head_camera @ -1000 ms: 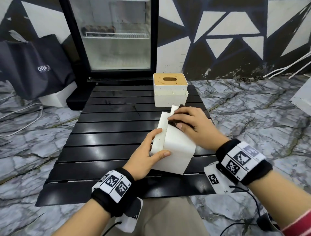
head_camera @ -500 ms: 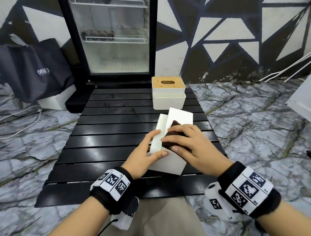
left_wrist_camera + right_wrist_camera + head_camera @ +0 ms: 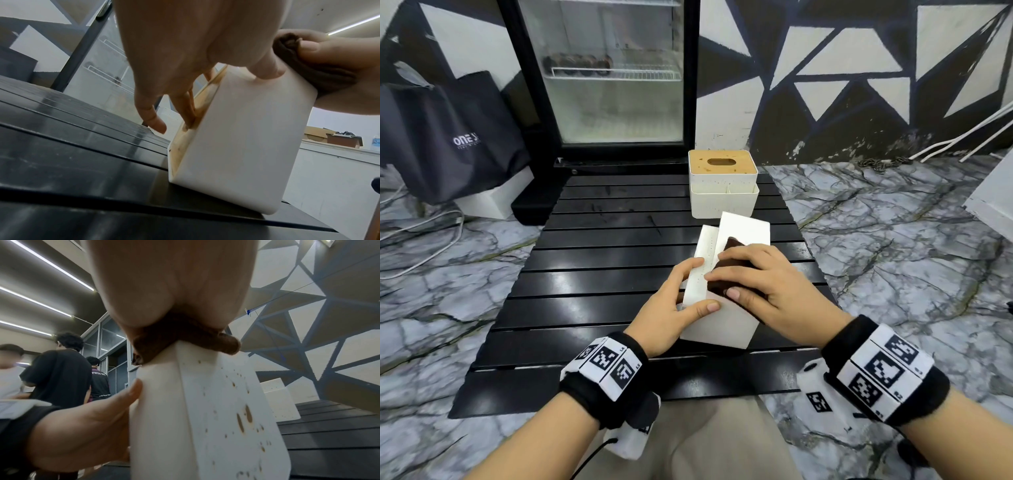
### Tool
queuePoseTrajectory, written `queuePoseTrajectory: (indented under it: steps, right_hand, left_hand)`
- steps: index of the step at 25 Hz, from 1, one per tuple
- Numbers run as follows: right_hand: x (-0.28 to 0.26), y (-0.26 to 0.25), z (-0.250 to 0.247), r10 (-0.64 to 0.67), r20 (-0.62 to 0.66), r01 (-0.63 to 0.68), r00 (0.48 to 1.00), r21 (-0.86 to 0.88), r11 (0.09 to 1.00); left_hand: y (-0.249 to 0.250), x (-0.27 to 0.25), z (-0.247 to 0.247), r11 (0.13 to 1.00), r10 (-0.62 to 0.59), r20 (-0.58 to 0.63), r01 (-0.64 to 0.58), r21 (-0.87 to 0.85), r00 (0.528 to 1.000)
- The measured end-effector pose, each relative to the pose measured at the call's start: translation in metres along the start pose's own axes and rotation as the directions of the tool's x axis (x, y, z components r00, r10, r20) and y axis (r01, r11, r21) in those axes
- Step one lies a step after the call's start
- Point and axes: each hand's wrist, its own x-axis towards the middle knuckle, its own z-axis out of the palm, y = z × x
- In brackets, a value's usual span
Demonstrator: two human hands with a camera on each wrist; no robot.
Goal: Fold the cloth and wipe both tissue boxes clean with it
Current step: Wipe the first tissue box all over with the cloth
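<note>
Pressure should stay even as my right hand (image 3: 763, 287), fingers curled on the folded cloth (image 3: 726, 270), rubs the tipped tissue box (image 3: 722, 322) my left hand (image 3: 674, 308) grips on the worktop (image 3: 592, 274).

A black slatted table (image 3: 592, 274) bears two white tissue boxes, near (image 3: 722, 322) and far (image 3: 722, 198).

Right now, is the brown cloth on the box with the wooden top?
No, the right hand presses the brown cloth onto the near white box.
</note>
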Motion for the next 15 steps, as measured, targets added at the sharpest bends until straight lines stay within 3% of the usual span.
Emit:
queuePoseTrajectory:
  steps: [8, 15]
  right_hand:
    - [0.04, 0.031, -0.008, 0.084, 0.066, -0.088, 0.994, 0.059, 0.994]
    - [0.068, 0.056, -0.011, 0.123, 0.049, -0.126, 0.991, 0.058, 0.99]
  left_hand:
    - [0.002, 0.002, -0.001, 1.0, -0.01, -0.041, 0.01, -0.013, 0.999]
    - [0.001, 0.003, -0.002, 0.999, -0.011, -0.043, 0.01, -0.032, 0.999]
